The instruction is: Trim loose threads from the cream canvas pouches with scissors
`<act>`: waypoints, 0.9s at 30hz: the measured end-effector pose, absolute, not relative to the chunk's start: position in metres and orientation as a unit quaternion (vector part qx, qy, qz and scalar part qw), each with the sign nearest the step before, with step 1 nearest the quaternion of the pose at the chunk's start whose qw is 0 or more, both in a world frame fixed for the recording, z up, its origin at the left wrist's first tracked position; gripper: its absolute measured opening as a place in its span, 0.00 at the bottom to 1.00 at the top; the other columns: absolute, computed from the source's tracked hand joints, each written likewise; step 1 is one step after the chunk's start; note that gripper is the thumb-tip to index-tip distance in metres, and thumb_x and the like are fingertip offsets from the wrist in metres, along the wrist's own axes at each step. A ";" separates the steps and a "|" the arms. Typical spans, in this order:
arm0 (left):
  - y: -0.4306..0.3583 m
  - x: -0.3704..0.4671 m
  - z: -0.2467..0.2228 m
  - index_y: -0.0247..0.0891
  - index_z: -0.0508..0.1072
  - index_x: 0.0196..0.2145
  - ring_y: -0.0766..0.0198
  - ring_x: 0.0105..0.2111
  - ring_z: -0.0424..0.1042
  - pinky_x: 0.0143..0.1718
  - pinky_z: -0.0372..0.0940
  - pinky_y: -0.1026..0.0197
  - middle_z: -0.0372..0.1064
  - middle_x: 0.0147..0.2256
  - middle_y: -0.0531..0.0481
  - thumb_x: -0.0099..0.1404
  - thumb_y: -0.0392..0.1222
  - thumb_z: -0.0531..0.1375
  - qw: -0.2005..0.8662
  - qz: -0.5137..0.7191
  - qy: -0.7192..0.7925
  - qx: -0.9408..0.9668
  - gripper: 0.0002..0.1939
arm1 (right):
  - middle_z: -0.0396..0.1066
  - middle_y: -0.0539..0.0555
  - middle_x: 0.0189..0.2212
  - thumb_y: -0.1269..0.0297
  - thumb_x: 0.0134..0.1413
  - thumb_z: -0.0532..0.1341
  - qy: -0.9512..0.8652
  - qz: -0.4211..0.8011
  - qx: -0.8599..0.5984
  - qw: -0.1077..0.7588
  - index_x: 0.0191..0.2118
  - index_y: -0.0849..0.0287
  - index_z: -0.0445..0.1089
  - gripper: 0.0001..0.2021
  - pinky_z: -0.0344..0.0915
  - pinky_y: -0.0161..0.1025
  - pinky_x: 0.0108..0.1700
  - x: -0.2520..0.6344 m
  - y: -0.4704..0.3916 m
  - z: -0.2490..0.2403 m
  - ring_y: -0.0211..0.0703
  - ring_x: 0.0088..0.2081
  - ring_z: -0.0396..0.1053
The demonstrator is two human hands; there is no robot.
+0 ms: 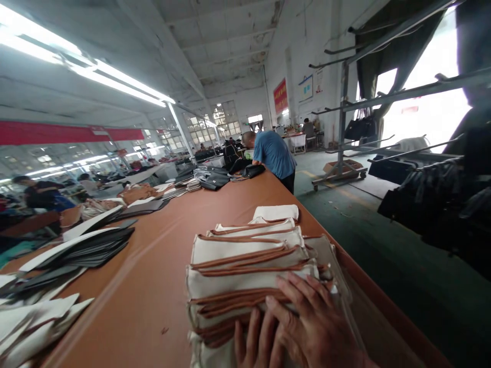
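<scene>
A row of overlapping cream fabric pieces with brown edging lies along the right side of the brown-topped table. They look like sewn bag parts, though I cannot tell their exact kind. On the near pieces rests my left hand, fingers spread and pointing forward. My right hand lies beside and partly over it, fingers stretched across the pieces' right end. Neither hand is closed around anything. A clear plastic sheet or bag seems to lie under the pieces on the right.
Dark grey panels and white sheets lie along the table's left edge. Black bags sit at the far end, where a person in a blue shirt bends over. A metal rack with hanging black bags stands right.
</scene>
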State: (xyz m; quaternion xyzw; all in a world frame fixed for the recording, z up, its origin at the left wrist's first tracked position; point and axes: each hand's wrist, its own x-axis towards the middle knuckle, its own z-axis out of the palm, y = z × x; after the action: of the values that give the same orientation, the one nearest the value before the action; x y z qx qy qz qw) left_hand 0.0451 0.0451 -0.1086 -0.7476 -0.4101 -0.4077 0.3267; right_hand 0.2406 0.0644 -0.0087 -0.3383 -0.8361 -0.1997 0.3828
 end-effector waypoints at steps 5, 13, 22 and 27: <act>0.010 0.051 -0.056 0.42 0.67 0.59 0.48 0.67 0.56 0.70 0.37 0.41 0.67 0.62 0.42 0.64 0.54 0.62 0.192 -0.350 -0.444 -0.802 0.28 | 0.63 0.62 0.64 0.56 0.71 0.53 -0.864 0.062 -0.384 0.321 0.62 0.54 0.69 0.20 0.46 0.63 0.67 0.240 0.043 0.019 0.60 0.66 0.56; -0.005 0.048 -0.005 0.43 0.69 0.32 0.43 0.58 0.65 0.61 0.52 0.31 0.68 0.59 0.45 0.67 0.41 0.60 0.033 -0.344 -0.457 -0.820 0.06 | 0.72 0.56 0.55 0.58 0.66 0.62 -0.822 0.097 -0.485 0.282 0.53 0.57 0.74 0.14 0.65 0.51 0.59 0.283 0.042 0.071 0.50 0.56 0.69; -0.025 0.012 0.036 0.34 0.71 0.28 0.53 0.55 0.68 0.57 0.64 0.46 0.65 0.60 0.43 0.61 0.34 0.66 -0.108 -0.255 -0.414 -0.867 0.07 | 0.70 0.59 0.53 0.61 0.66 0.62 -0.622 0.148 -0.718 0.276 0.54 0.60 0.69 0.14 0.71 0.54 0.52 0.319 -0.072 -0.060 0.52 0.51 0.71; -0.048 0.014 0.072 0.33 0.74 0.32 0.51 0.60 0.63 0.59 0.62 0.44 0.63 0.62 0.43 0.64 0.36 0.66 -0.148 -0.189 -0.404 -0.883 0.05 | 0.71 0.58 0.51 0.61 0.66 0.62 -0.615 0.200 -0.724 0.240 0.52 0.60 0.70 0.13 0.72 0.52 0.51 0.309 -0.103 -0.108 0.51 0.49 0.72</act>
State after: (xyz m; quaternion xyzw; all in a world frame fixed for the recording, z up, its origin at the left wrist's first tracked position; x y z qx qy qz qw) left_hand 0.0138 -0.0480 0.0717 -0.8825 -0.4042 -0.1892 -0.1480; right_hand 0.3085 -0.1032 -0.1075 -0.7244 -0.6146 0.2004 0.2396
